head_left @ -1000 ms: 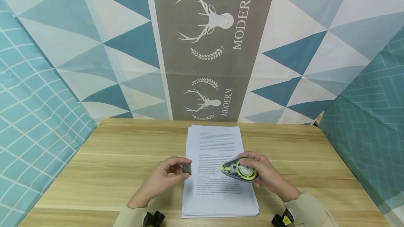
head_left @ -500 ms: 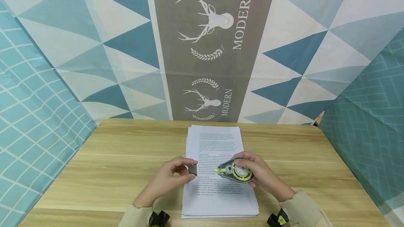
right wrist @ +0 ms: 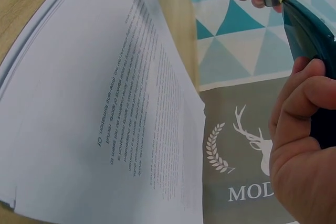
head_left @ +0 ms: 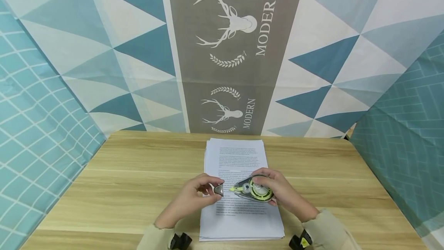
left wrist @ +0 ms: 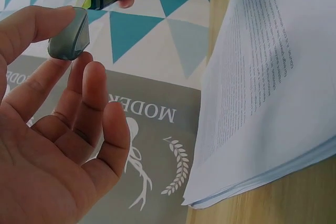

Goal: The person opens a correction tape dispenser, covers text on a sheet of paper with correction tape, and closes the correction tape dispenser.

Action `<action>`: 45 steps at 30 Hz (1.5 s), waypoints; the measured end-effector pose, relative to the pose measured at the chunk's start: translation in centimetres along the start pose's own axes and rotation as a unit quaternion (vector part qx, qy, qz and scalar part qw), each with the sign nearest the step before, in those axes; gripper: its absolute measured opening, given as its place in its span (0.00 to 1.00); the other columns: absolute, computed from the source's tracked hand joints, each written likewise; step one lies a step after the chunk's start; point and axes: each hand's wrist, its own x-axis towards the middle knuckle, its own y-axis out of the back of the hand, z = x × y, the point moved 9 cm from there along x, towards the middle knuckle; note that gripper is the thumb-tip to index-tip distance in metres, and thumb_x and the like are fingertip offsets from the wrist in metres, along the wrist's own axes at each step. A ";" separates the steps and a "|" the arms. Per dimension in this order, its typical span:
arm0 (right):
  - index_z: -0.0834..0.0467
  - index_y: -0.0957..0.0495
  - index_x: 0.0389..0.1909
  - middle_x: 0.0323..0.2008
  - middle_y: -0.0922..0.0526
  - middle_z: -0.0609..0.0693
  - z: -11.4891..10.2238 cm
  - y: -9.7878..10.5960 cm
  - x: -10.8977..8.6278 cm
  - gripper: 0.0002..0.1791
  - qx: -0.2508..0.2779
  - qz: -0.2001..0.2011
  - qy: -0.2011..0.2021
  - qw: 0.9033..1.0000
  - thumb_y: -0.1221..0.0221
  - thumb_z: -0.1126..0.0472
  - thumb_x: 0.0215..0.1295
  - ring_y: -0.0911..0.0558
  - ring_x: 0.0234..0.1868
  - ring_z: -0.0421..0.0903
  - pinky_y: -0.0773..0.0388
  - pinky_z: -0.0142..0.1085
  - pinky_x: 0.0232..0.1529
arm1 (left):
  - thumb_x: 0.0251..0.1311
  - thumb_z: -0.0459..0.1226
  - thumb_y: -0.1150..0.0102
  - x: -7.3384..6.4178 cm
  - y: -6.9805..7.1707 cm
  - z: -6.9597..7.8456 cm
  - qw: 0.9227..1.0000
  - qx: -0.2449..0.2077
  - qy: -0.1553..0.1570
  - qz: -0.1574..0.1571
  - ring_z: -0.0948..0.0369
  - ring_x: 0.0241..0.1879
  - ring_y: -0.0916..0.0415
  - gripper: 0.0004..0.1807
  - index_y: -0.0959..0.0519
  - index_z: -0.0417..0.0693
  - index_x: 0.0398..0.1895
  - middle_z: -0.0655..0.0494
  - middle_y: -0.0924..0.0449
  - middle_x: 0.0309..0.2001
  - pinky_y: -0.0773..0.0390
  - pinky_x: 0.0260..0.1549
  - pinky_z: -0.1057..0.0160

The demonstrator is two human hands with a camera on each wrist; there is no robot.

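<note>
My right hand [head_left: 282, 192] grips a correction tape dispenser [head_left: 254, 189] with a clear dark body and yellow-green gears, its yellow-green tip pointing left. Facing that tip, my left hand [head_left: 194, 196] pinches a small translucent grey cap [head_left: 218, 190] between thumb and fingertips. In the head view a narrow gap shows between cap and tip. In the left wrist view the cap [left wrist: 69, 34] sits between thumb and index finger while the other fingers are loosely bent. Both hands are held over a stack of printed paper [head_left: 243, 227].
The paper stack lies on a wooden table [head_left: 138, 180], its sheets slightly uneven at the edges. A patterned cloth [head_left: 225, 49] with deer heads and triangles hangs behind the table. Tiled-pattern cloths stand at the left and right sides.
The left hand has moved right with the cap, and the right hand has moved left with the correction tape. The gap between cap and tip has narrowed. The paper stack stays put.
</note>
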 end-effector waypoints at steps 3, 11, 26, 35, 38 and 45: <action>0.61 0.28 0.45 0.26 0.19 0.44 0.1 -0.1 0.1 0.15 -0.007 0.001 0.002 1.000 0.46 0.54 0.66 0.29 0.14 0.34 0.37 0.25 0.10 | 0.52 0.39 0.34 0.1 -0.3 0.0 1.000 0.004 -0.004 -0.002 0.67 0.32 0.25 0.17 0.20 0.48 0.47 0.53 0.21 0.37 0.24 0.34 0.68; 0.64 0.29 0.45 0.23 0.20 0.43 0.1 -0.5 0.3 0.16 -0.015 -0.002 0.009 1.000 0.47 0.54 0.66 0.31 0.12 0.34 0.37 0.25 0.10 | 0.51 0.37 0.34 0.1 -0.9 0.1 1.000 0.008 -0.017 -0.004 0.60 0.32 0.24 0.17 0.20 0.47 0.47 0.52 0.21 0.37 0.24 0.34 0.68; 0.67 0.29 0.47 0.25 0.21 0.45 -0.1 -1.0 0.6 0.20 -0.036 -0.002 0.007 0.999 0.47 0.54 0.66 0.29 0.15 0.34 0.37 0.25 0.10 | 0.53 0.38 0.34 0.3 -1.2 0.4 1.000 0.014 -0.027 0.001 0.66 0.31 0.25 0.17 0.20 0.48 0.47 0.54 0.21 0.37 0.23 0.33 0.65; 0.68 0.30 0.48 0.25 0.21 0.46 -0.2 -1.2 0.6 0.21 -0.042 -0.003 0.010 0.999 0.47 0.54 0.67 0.28 0.15 0.35 0.37 0.25 0.10 | 0.54 0.40 0.35 0.5 -1.3 0.5 0.999 0.018 -0.028 0.007 0.63 0.32 0.24 0.18 0.20 0.46 0.48 0.55 0.21 0.37 0.24 0.34 0.67; 0.68 0.30 0.48 0.25 0.21 0.46 -0.2 -1.2 0.6 0.20 -0.042 -0.002 0.013 0.999 0.48 0.54 0.67 0.29 0.15 0.35 0.37 0.25 0.10 | 0.54 0.41 0.35 0.5 -1.4 0.6 0.999 0.015 -0.029 0.008 0.63 0.33 0.24 0.18 0.20 0.46 0.48 0.54 0.21 0.37 0.24 0.34 0.66; 0.68 0.30 0.49 0.23 0.22 0.46 -0.3 -1.0 0.5 0.21 -0.050 0.010 0.018 0.999 0.47 0.54 0.67 0.30 0.14 0.35 0.37 0.25 0.10 | 0.54 0.39 0.35 0.5 -1.4 0.9 0.999 0.010 -0.037 0.019 0.69 0.33 0.25 0.18 0.20 0.43 0.48 0.53 0.20 0.39 0.23 0.34 0.64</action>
